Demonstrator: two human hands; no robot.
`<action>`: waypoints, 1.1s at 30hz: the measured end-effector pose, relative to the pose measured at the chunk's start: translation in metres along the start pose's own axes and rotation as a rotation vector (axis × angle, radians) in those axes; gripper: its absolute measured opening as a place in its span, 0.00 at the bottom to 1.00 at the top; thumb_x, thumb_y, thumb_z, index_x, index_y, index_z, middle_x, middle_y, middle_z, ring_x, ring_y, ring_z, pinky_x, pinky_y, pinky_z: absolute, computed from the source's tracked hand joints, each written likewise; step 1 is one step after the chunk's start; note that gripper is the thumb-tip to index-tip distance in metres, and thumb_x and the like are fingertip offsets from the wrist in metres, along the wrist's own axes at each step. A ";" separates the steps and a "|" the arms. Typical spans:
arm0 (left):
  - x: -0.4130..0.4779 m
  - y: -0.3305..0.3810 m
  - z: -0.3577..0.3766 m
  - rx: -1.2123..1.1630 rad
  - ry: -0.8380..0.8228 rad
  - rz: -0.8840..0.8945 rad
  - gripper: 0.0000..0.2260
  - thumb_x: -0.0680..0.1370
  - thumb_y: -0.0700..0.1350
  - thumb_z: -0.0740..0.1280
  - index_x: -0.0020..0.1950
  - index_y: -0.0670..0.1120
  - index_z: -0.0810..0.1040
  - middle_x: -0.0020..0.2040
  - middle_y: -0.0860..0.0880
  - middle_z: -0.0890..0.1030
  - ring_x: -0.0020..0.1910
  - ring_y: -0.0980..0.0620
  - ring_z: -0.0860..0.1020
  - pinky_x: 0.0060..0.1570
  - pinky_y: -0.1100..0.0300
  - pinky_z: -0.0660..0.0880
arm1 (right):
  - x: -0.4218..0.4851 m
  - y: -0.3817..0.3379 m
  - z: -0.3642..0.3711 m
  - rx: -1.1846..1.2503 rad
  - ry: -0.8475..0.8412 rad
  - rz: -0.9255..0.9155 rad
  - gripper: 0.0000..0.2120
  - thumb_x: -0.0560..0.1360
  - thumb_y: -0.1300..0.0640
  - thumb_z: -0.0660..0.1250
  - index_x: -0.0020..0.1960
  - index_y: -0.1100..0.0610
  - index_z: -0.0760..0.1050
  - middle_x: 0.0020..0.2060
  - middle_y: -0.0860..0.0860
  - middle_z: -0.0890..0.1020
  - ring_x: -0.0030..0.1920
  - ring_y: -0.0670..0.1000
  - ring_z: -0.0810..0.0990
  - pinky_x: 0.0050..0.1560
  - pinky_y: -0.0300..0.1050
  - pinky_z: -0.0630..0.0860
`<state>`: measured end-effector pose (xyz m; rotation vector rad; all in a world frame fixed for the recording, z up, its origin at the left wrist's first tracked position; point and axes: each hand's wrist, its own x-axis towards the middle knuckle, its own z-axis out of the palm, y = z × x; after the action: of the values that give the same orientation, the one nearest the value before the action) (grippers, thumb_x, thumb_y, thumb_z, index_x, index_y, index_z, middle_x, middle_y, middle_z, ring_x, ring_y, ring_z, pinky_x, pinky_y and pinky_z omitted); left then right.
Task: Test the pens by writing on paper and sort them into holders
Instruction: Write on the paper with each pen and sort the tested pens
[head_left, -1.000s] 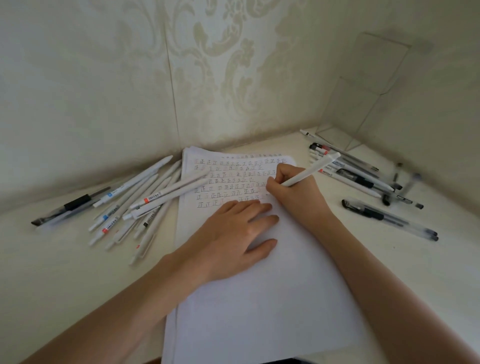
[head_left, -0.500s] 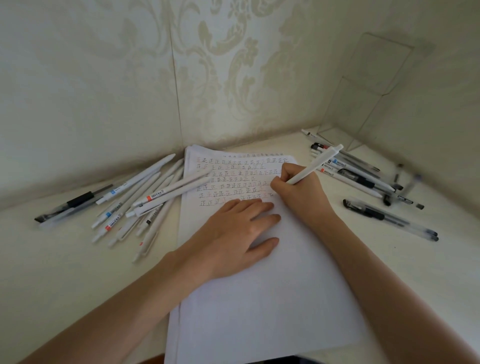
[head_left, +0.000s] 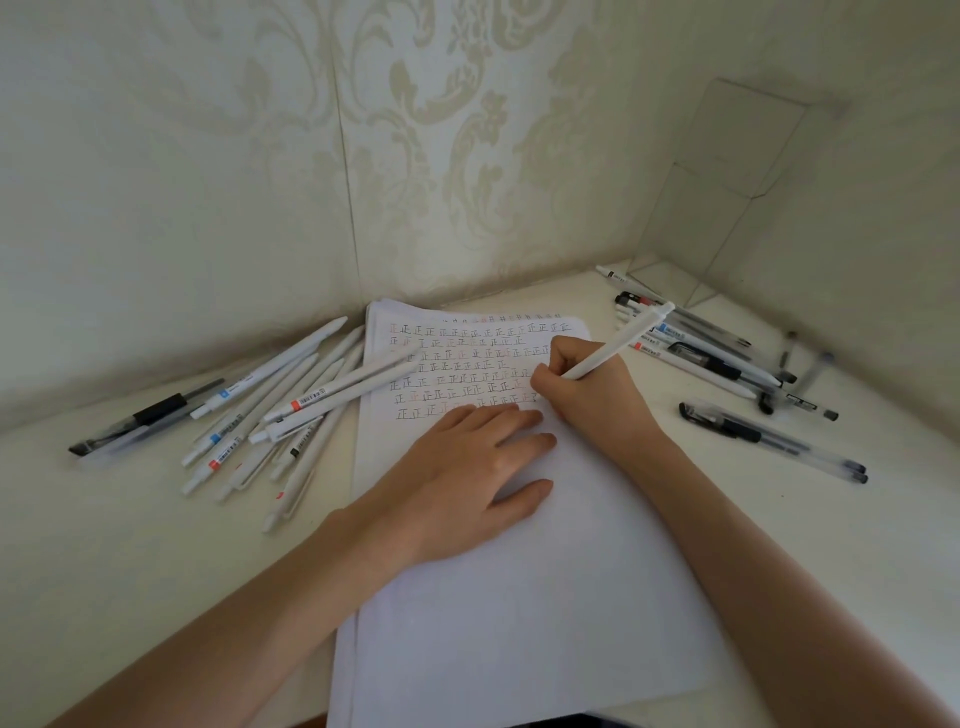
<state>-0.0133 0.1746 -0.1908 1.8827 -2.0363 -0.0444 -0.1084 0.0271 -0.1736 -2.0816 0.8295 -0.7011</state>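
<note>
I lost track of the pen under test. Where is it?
Head view, right of centre: the right hand grips the white pen over the handwritten paper.

White paper (head_left: 519, 597) bears rows of black and red marks. Left of it, white pens (head_left: 343, 391) with red or blue bands; right, clear-black pens (head_left: 769, 441). Cream scrollwork wall (head_left: 441, 130).

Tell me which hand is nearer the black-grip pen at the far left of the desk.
Left. The left hand lies flat on the paper, to the right of the black-grip pen; the right hand grips a white pen even farther right.
</note>
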 end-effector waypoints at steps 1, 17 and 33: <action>0.000 0.000 0.000 0.002 0.000 0.001 0.24 0.77 0.59 0.51 0.66 0.49 0.72 0.68 0.49 0.71 0.65 0.50 0.67 0.64 0.61 0.57 | 0.000 0.000 0.000 -0.016 0.017 0.010 0.17 0.69 0.65 0.65 0.30 0.55 0.59 0.24 0.47 0.62 0.26 0.44 0.60 0.26 0.34 0.58; -0.002 -0.006 -0.007 -0.378 0.323 -0.242 0.05 0.77 0.46 0.62 0.52 0.51 0.75 0.48 0.60 0.78 0.49 0.61 0.75 0.48 0.60 0.74 | -0.002 -0.005 -0.015 0.626 0.083 0.101 0.20 0.74 0.75 0.57 0.59 0.57 0.74 0.49 0.55 0.81 0.41 0.52 0.82 0.40 0.43 0.80; 0.001 -0.009 -0.007 -0.506 0.224 -0.021 0.22 0.68 0.65 0.65 0.59 0.59 0.73 0.47 0.60 0.76 0.49 0.64 0.74 0.50 0.74 0.66 | -0.013 -0.022 0.000 0.758 -0.080 0.182 0.10 0.74 0.67 0.67 0.56 0.62 0.76 0.42 0.58 0.79 0.37 0.54 0.84 0.38 0.43 0.80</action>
<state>-0.0022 0.1746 -0.1863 1.5163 -1.6602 -0.3089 -0.1096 0.0474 -0.1584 -1.3270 0.5733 -0.6888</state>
